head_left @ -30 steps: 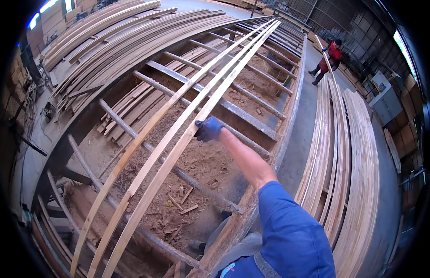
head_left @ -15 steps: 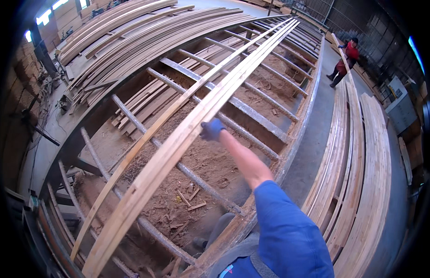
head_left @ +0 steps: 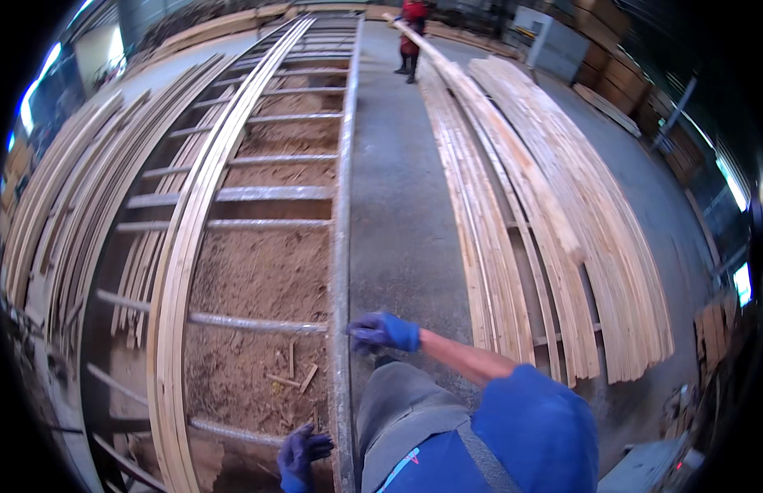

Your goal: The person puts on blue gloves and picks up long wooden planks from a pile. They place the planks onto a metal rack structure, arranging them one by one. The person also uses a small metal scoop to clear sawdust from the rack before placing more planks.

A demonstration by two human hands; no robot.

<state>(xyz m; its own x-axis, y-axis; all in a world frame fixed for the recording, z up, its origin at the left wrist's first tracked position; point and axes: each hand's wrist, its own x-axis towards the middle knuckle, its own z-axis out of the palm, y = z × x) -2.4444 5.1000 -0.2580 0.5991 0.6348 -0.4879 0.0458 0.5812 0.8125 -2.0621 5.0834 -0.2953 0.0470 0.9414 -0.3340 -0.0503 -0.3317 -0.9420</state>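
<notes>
**Hands off the strips, steady at the rail**

The right hand [head_left: 383, 332], in a blue glove, rests with loosely curled fingers just at the long metal rail [head_left: 340, 271] that edges the rack [head_left: 266, 194]; it grips nothing that can be seen. The left hand [head_left: 302, 454], gloved the same, sits low by the near end of that rail with its fingers spread and empty. Whether either palm truly presses on the steel cannot be told.

The strips [head_left: 178, 279], long thin wooden laths lying side by side, run the full length of the rack on its left part, across the metal crossbars [head_left: 258, 324], well apart from both hands. Sawdust [head_left: 258, 279] and a few offcuts lie beneath the bars.

Handling such laths well looks like a matter of balance: they are long and whippy, so a grasp near one end would let the far end sag and swing. A grip with both hands set apart, palms under the bundle, would likely keep it flat. Gloves may slide on smooth wood, so the fingers should wrap fully round.

A stack [head_left: 554, 214] of similar laths lies on the floor [head_left: 394, 205] to the right, and a person in red [head_left: 413, 33] stands at its far end; any swing of a long strip should be kept clear of them.
</notes>
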